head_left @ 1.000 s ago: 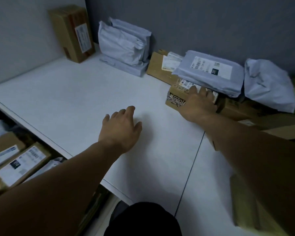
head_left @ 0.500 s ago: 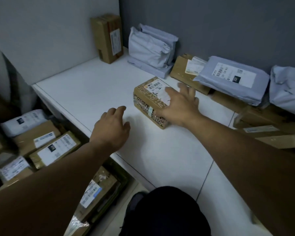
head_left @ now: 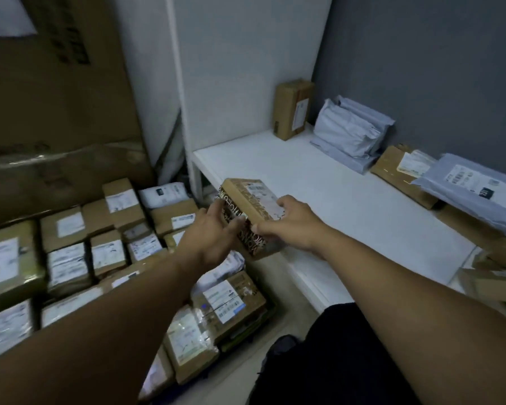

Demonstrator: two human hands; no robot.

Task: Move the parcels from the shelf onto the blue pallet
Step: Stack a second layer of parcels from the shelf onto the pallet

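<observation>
Both hands are on the printed cardboard box! The left hand grips its lettered side with curled fingers, and the right hand curls over the labelled top. The box is tilted in the air at the front edge of the white shelf. Down at 8 o'clock, labelled parcels sit packed together. Up at 2 o'clock, grey mailer bags lean by the back wall, with an upright brown box in the corner.
</observation>
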